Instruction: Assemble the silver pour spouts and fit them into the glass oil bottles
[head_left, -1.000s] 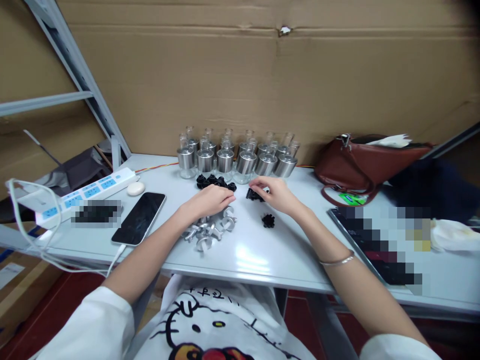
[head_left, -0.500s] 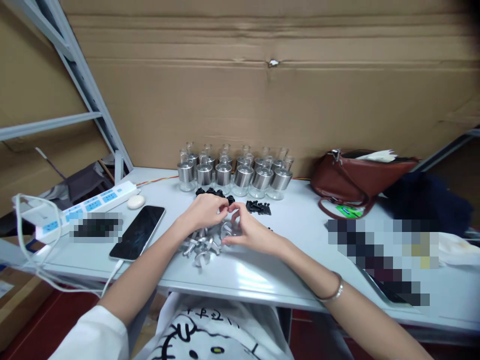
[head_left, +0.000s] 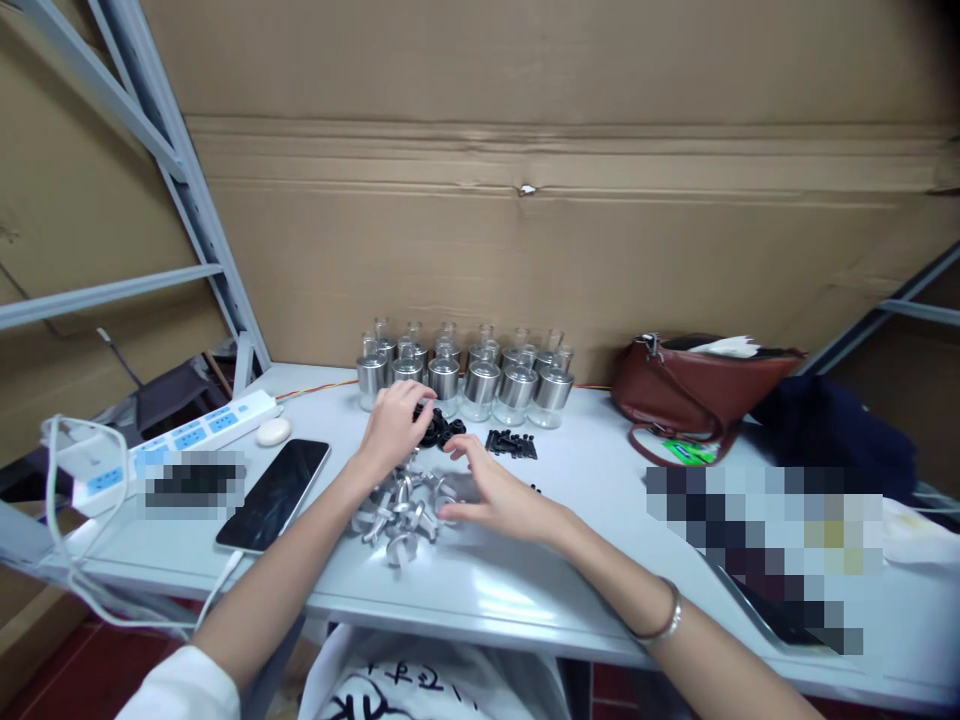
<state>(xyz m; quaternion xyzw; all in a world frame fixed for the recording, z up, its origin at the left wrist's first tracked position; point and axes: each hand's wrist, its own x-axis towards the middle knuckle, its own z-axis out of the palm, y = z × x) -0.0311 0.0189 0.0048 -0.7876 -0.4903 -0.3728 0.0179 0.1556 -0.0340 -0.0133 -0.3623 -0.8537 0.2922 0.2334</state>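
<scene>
My left hand (head_left: 394,425) is over the left edge of a pile of black round parts (head_left: 450,430), just in front of the glass bottles. Its fingers reach forward with the thumb apart, and I see nothing held. To its right, my right hand (head_left: 502,492) hovers beside a heap of silvery metal pieces (head_left: 401,550), thumb and forefinger spread with a gap between them. Two rows of small glass bottles with metal bands (head_left: 482,382) stand behind the hands. Several short black parts (head_left: 511,443) lie to the right of the round ones.
At the left lie a phone (head_left: 277,495) on a charging cable, a white round case (head_left: 274,431) and a power strip (head_left: 187,437). A brown handbag (head_left: 675,395) sits at the back right. Cardboard (head_left: 570,260) stands behind the table (head_left: 570,590); a metal frame rises at the left.
My hands, close together at the fingertips before, have come apart. The left one has moved left toward the bottles and black round parts. The view has tilted up.
</scene>
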